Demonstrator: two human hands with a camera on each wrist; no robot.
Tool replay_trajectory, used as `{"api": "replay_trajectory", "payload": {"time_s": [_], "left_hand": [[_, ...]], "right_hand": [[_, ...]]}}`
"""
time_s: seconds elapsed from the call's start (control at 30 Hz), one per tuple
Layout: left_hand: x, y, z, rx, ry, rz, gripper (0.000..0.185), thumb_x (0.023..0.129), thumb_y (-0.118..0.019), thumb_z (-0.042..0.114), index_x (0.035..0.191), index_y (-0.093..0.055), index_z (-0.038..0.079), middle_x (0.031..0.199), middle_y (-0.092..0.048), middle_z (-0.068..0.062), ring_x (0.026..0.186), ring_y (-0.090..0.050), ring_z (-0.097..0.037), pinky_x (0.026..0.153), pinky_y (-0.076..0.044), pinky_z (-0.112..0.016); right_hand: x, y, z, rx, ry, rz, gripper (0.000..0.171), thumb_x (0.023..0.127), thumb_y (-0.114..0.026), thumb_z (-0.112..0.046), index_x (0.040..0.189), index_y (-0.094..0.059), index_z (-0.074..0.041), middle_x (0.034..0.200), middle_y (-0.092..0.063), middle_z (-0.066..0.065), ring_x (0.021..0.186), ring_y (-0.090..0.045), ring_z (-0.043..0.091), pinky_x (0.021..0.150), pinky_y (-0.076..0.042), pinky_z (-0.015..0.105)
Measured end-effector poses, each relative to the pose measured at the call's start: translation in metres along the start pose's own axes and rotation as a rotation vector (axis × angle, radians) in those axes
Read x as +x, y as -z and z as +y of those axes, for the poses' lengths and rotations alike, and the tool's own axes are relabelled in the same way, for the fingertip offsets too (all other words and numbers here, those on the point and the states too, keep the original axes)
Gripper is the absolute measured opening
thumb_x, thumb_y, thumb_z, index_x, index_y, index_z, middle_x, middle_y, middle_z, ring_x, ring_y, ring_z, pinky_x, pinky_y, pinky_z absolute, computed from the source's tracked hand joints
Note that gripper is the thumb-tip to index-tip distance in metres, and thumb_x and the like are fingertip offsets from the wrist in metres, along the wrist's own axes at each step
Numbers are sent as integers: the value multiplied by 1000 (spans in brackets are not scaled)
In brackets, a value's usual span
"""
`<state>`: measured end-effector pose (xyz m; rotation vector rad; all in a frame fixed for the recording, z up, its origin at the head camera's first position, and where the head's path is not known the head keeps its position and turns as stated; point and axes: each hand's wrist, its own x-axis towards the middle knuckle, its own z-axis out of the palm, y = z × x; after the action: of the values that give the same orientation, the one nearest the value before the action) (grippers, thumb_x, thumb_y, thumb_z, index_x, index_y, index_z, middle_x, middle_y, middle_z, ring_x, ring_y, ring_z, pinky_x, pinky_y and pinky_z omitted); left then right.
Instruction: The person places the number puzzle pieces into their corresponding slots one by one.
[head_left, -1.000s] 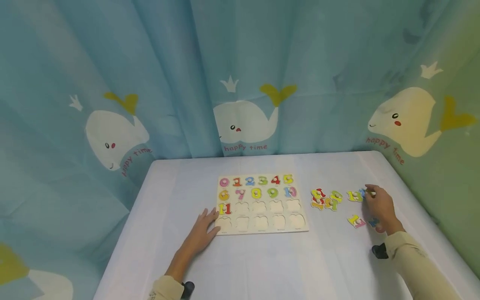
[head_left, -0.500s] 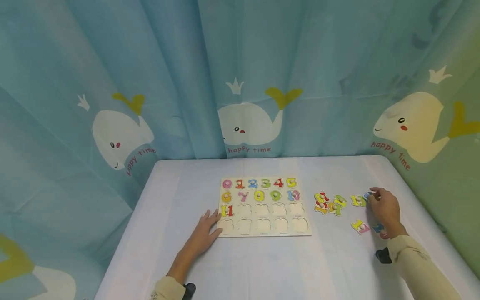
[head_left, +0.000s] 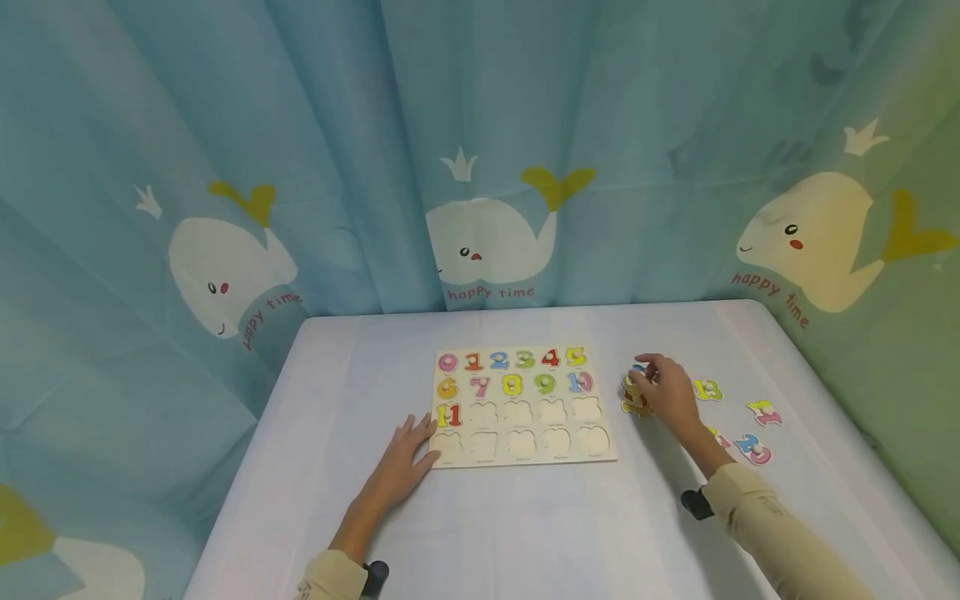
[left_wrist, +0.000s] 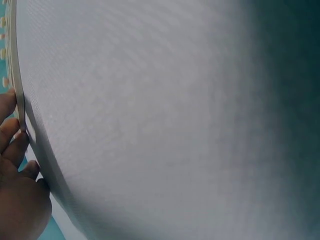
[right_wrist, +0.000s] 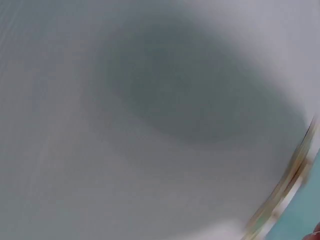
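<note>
A pale wooden number puzzle board (head_left: 525,425) lies mid-table; number pieces fill its two upper rows, plus an 11 (head_left: 449,415) in the third row. Along the board's left edge rests my left hand (head_left: 401,462), fingers spread; the left wrist view shows its fingertips at the board's rim (left_wrist: 19,75). My right hand (head_left: 667,396) pinches a blue number piece (head_left: 637,367) by its fingertips, right of the board. Beneath that hand lies a cluster of number pieces (head_left: 636,406), partly hidden. Only a fingertip (right_wrist: 315,236) shows in the blurred right wrist view.
Farther right on the white table (head_left: 525,533) lie a 13 piece (head_left: 708,389), a yellow and pink piece (head_left: 763,412) and a blue and pink 20 (head_left: 753,448). Another piece (head_left: 718,438) is partly covered by my right forearm. A whale-printed curtain (head_left: 337,167) hangs behind the table.
My right hand has lifted the blue piece from beside the 13 and carried it left, over the cluster. This uncovers pieces at the right. The left hand stays at the board's edge.
</note>
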<state>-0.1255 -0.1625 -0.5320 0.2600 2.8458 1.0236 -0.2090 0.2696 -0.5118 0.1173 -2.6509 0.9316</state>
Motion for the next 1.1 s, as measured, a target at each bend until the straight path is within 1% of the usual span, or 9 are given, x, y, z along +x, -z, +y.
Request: {"api": "replay_trajectory", "payload": {"time_s": [0.17, 0.27, 0.33, 0.53, 0.67, 0.8, 0.93, 1.1], "left_hand": [[1, 0, -1, 0, 0, 0, 52, 91, -62, 21, 138, -47, 5, 147, -37, -9, 138, -20, -35, 109, -18, -53], [1, 0, -1, -2, -11, 3, 51, 91, -63, 20, 137, -48, 4, 146, -38, -10, 138, -20, -36, 110, -18, -53], [1, 1, 0, 1, -9, 3, 52, 91, -63, 20, 138, -47, 4, 146, -38, -10, 138, -20, -35, 110, -17, -52], [2, 1, 0, 13, -19, -4, 52, 91, -63, 20, 138, -47, 3, 147, -37, -11, 139, -19, -35, 111, -16, -51], [1, 2, -1, 5, -12, -3, 52, 91, -63, 20, 138, -47, 3, 147, -37, -11, 138, -19, -35, 111, -16, -51], [1, 2, -1, -2, -13, 2, 52, 91, -62, 19, 138, -47, 3, 147, -37, -11, 138, -20, -36, 110, -17, -52], [1, 2, 0, -6, -18, 1, 52, 91, -62, 20, 138, -46, 3, 147, -37, -11, 138, -19, -35, 110, -17, -51], [1, 2, 0, -12, -15, -2, 52, 91, -62, 20, 138, -46, 3, 147, -37, -11, 138, -19, -36, 110, -17, -52]], "right_hand": [[-1, -34, -41, 70, 35, -72, 27, 85, -70, -11, 108, -63, 2, 77, -53, 6, 70, -46, 20, 59, -37, 33], [-4, -54, -59, 85, 56, -113, 27, 85, -70, -12, 109, -64, 0, 77, -52, 4, 71, -46, 19, 60, -38, 32], [-7, -66, -69, 84, 76, -131, 26, 86, -68, -12, 108, -64, -1, 76, -52, 3, 71, -46, 18, 59, -38, 31], [-13, -94, -102, 59, 90, -186, 26, 86, -66, -15, 110, -63, -3, 73, -52, -1, 66, -45, 15, 54, -39, 29], [-15, -111, -122, -10, 139, -226, 25, 86, -65, -15, 109, -63, -5, 71, -53, -4, 66, -47, 13, 53, -41, 28], [-19, -128, -140, -118, 176, -258, 23, 85, -63, -13, 106, -62, -5, 70, -53, -1, 63, -46, 14, 49, -40, 28], [-22, -143, -155, -203, 175, -279, 27, 86, -63, -15, 109, -59, -2, 69, -53, 3, 58, -44, 16, 46, -39, 28], [-22, -155, -170, -270, 159, -264, 36, 85, -63, -15, 116, -54, 1, 59, -45, 3, 54, -43, 17, 43, -38, 30]]}}
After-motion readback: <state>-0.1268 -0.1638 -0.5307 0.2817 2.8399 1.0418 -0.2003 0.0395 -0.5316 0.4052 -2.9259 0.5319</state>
